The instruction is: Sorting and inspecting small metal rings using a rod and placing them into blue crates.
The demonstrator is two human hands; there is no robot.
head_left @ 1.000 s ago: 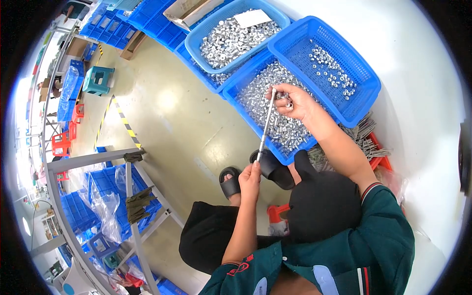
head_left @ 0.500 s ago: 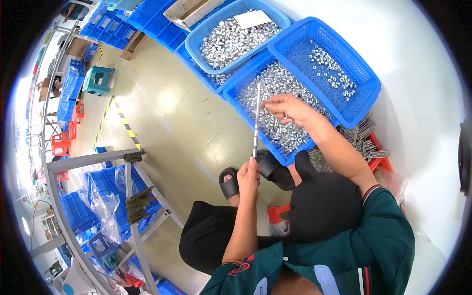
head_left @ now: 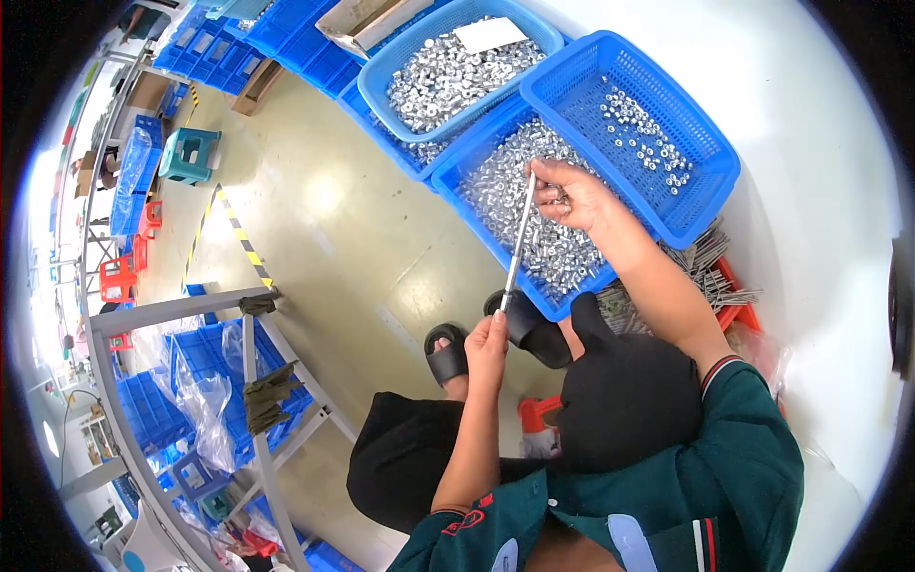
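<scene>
My left hand [head_left: 489, 351] is closed around the lower end of a slim metal rod [head_left: 523, 229], which slants up and to the right. Darker bands cross the rod's lower part. At its upper end my right hand [head_left: 577, 197] is closed, thumb and forefinger pinched at the tip. Something silvery glints among the curled fingers, too small to make out. Both hands are near a blue bin [head_left: 481, 236], with the right one above its heap of small silvery metal sleeves [head_left: 510, 153].
A blue perforated basket [head_left: 701, 214] with scattered small nuts rests against the bin's right side. Behind stands a lighter blue basket [head_left: 381, 100] of metal pieces with a white card [head_left: 490, 35]. Metal rods [head_left: 710, 276] lie in a red container at right; a grey frame [head_left: 181, 310] stands left.
The rod's upper end has tipped to the right. My right hand has moved up to meet it, from beside the rod to its tip. My left hand has shifted slightly right and down.
</scene>
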